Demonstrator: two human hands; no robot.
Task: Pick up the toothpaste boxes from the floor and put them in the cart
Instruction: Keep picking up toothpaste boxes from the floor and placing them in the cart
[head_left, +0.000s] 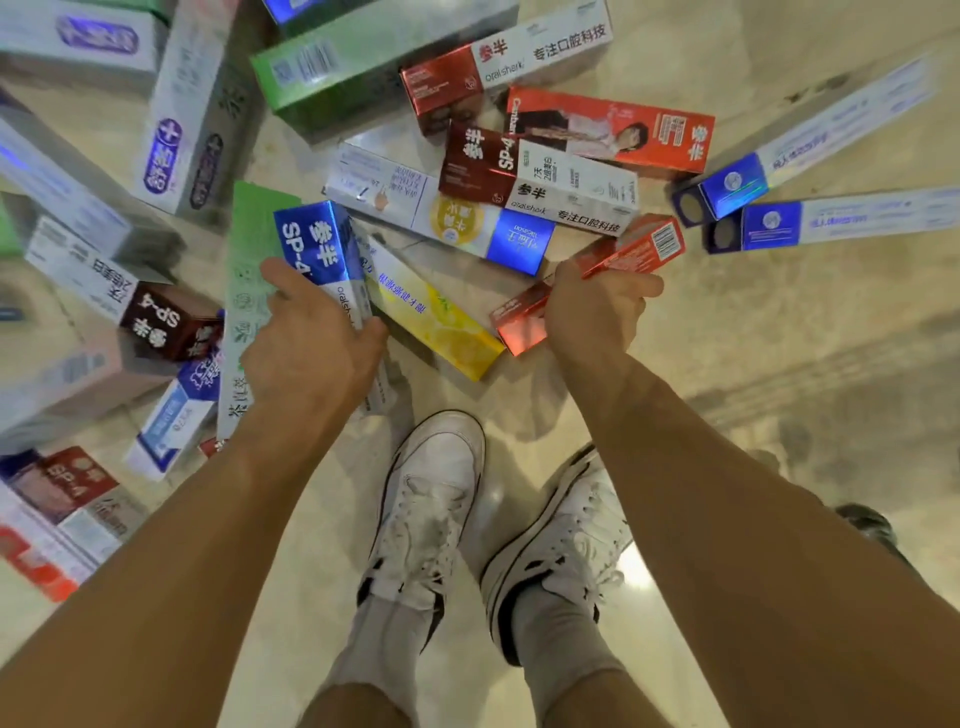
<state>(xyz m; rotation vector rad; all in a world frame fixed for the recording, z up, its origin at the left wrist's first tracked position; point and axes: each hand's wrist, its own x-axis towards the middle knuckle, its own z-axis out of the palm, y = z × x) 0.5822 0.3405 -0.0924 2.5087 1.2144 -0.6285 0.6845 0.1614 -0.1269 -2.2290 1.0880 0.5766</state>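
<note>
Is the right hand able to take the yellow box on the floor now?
Probably not yet: the right hand grips a red box, so it is occupied. The yellow box itself lies mostly uncovered, close beside it.

Long cardboard toothpaste boxes scattered on the floor (727, 364), overlapping at odd angles. Blue-and-white SP-4 box (322, 249) gripped in left hand (311, 343), overlapping a pale green box (249, 280). Shiny red box (634, 249) gripped in right hand (597, 306). Yellow lemon-print box (441, 327) lies flat between the hands. Dark red-and-white SP-4 box (535, 182) sits atop a white box with a blue end (415, 202). Two navy-and-white boxes (737, 187) (769, 223) far right, close together.
</note>
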